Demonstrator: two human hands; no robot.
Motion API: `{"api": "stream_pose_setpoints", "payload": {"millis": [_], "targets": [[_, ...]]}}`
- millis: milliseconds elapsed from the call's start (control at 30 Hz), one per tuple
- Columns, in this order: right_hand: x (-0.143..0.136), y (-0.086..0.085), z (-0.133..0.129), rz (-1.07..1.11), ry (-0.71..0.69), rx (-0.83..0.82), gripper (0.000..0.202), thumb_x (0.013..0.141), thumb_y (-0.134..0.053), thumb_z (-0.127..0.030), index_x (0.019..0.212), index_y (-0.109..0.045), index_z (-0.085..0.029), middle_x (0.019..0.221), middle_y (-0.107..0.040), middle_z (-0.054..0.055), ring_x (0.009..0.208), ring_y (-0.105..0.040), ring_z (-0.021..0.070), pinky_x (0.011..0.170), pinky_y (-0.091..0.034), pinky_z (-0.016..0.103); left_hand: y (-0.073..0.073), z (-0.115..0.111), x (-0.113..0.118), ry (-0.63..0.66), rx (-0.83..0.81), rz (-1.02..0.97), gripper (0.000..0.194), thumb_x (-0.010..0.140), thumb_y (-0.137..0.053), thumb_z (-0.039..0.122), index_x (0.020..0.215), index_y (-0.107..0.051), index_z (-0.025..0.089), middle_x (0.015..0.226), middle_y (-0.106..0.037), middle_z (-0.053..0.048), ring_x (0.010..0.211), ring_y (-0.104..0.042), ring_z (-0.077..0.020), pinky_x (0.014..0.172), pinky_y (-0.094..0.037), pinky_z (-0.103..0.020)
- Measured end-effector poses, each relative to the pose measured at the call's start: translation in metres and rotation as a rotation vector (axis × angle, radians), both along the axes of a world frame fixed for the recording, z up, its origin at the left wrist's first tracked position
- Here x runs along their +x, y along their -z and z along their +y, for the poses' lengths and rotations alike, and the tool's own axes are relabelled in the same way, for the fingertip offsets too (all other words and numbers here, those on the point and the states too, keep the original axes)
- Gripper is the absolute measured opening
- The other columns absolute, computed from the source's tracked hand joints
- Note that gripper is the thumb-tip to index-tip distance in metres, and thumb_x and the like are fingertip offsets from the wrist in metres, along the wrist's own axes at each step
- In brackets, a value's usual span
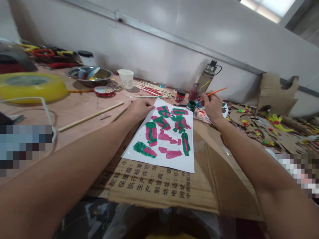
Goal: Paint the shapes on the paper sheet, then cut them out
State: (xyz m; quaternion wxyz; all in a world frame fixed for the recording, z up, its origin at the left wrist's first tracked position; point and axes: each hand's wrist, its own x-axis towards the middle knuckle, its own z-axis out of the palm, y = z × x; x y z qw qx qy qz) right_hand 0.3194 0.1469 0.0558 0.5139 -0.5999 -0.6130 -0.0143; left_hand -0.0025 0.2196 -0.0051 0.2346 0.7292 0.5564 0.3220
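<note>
A white sheet of paper (138, 137) with shapes painted green and magenta lies on a flattened cardboard piece (206, 186). Some outlines low on the sheet are bare pencil lines. My left hand (140, 109) is closed at the sheet's upper left edge, thumb against the paper. In my right hand (211, 105) is a paintbrush (219, 90) with an orange handle, pinched near its lower end. That end points at an open jar of green paint (191, 106); whether the bristles touch it I cannot tell. Beside the jar sits a small lid with red-orange paint (201, 114).
A red-labelled paint jar (180, 96) and a bottle (207, 76) stand behind. To the left are a paper cup (126, 79), a metal bowl (89, 75), yellow tape (32, 86) and a wooden stick (91, 117). Cardboard crafts (243, 119) crowd the right side.
</note>
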Motion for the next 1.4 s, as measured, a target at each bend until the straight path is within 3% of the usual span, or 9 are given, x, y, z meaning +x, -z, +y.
{"api": "stream_pose_setpoints", "payload": {"millis": [133, 300, 500, 633, 733, 833, 967, 1133, 1400], "targets": [[0.010, 0.011, 0.019, 0.002, -0.017, -0.055, 0.023, 0.103, -0.067, -0.032, 0.082, -0.063, -0.023, 0.065, -0.070, -0.001, 0.062, -0.066, 0.0197, 0.080, -0.058, 0.039, 0.001, 0.002, -0.001, -0.009, -0.002, 0.017, 0.023, 0.081, -0.077, 0.037, 0.061, -0.068, 0.030, 0.079, -0.077, -0.005, 0.090, -0.072, -0.0325, 0.079, -0.047, -0.039], [0.018, 0.022, 0.034, 0.019, -0.062, -0.097, 0.029, 0.106, -0.068, -0.023, 0.078, -0.060, -0.022, 0.061, -0.066, -0.004, 0.057, -0.059, 0.0113, 0.075, -0.053, 0.029, 0.002, 0.002, -0.001, -0.005, 0.005, 0.026, 0.019, 0.082, -0.075, 0.040, 0.066, -0.073, 0.030, 0.084, -0.080, -0.006, 0.092, -0.073, -0.0331, 0.080, -0.049, -0.040], [0.018, 0.018, 0.031, 0.064, -0.061, -0.068, 0.029, 0.104, -0.071, -0.021, 0.077, -0.061, -0.021, 0.058, -0.066, -0.004, 0.053, -0.060, 0.0102, 0.069, -0.053, 0.028, 0.001, 0.000, 0.000, -0.004, -0.010, 0.054, 0.017, 0.085, -0.072, 0.040, 0.071, -0.075, 0.030, 0.094, -0.083, -0.005, 0.095, -0.074, -0.0313, 0.081, -0.049, -0.039], [0.003, 0.003, 0.005, 0.133, -0.043, 0.036, 0.022, 0.109, -0.066, -0.032, 0.090, -0.063, -0.022, 0.069, -0.072, -0.003, 0.059, -0.067, 0.0141, 0.066, -0.056, 0.030, 0.001, 0.000, 0.000, -0.008, -0.006, 0.065, 0.019, 0.086, -0.073, 0.041, 0.071, -0.075, 0.029, 0.090, -0.082, -0.005, 0.098, -0.074, -0.0328, 0.079, -0.050, -0.039], [-0.033, -0.005, -0.034, 0.280, -0.280, 0.135, 0.030, 0.105, -0.073, -0.049, 0.091, -0.064, -0.024, 0.070, -0.073, -0.003, 0.058, -0.069, 0.0147, 0.061, -0.060, 0.030, 0.003, 0.001, 0.001, -0.013, 0.010, 0.056, 0.018, 0.087, -0.073, 0.037, 0.073, -0.076, 0.027, 0.089, -0.082, -0.007, 0.094, -0.074, -0.0317, 0.082, -0.051, -0.040], [-0.079, -0.005, -0.083, 0.377, -0.538, -0.014, 0.038, 0.099, -0.082, -0.059, 0.090, -0.068, -0.025, 0.070, -0.074, -0.003, 0.057, -0.070, 0.0147, 0.057, -0.062, 0.030, 0.003, 0.001, 0.002, -0.004, 0.006, 0.047, 0.016, 0.088, -0.075, 0.035, 0.075, -0.077, 0.027, 0.092, -0.083, -0.007, 0.095, -0.073, -0.0297, 0.082, -0.051, -0.038], [-0.123, 0.006, -0.125, 0.400, -0.662, -0.250, 0.041, 0.098, -0.082, -0.062, 0.091, -0.072, -0.024, 0.071, -0.077, -0.002, 0.061, -0.074, 0.0154, 0.059, -0.065, 0.029, 0.002, -0.001, 0.003, -0.027, 0.005, 0.029, 0.020, 0.089, -0.077, 0.034, 0.071, -0.071, 0.025, 0.086, -0.079, -0.006, 0.087, -0.070, -0.0266, 0.076, -0.048, -0.036], [-0.135, 0.020, -0.125, 0.426, -0.676, -0.362, 0.044, 0.096, -0.081, -0.066, 0.091, -0.071, -0.023, 0.067, -0.076, -0.002, 0.059, -0.074, 0.0156, 0.058, -0.065, 0.030, 0.003, 0.000, 0.004, 0.002, 0.028, -0.005, 0.030, 0.090, -0.074, 0.030, 0.063, -0.063, 0.024, 0.075, -0.073, -0.005, 0.078, -0.065, -0.0235, 0.071, -0.041, -0.037], [-0.138, 0.025, -0.123, 0.406, -0.674, -0.394, 0.040, 0.098, -0.079, -0.062, 0.090, -0.070, -0.023, 0.070, -0.077, -0.001, 0.060, -0.073, 0.0150, 0.060, -0.065, 0.029, 0.008, 0.007, 0.004, 0.011, 0.013, -0.057, 0.026, 0.088, -0.079, 0.029, 0.065, -0.068, 0.025, 0.075, -0.073, -0.005, 0.080, -0.067, -0.0246, 0.074, -0.043, -0.037]]}}
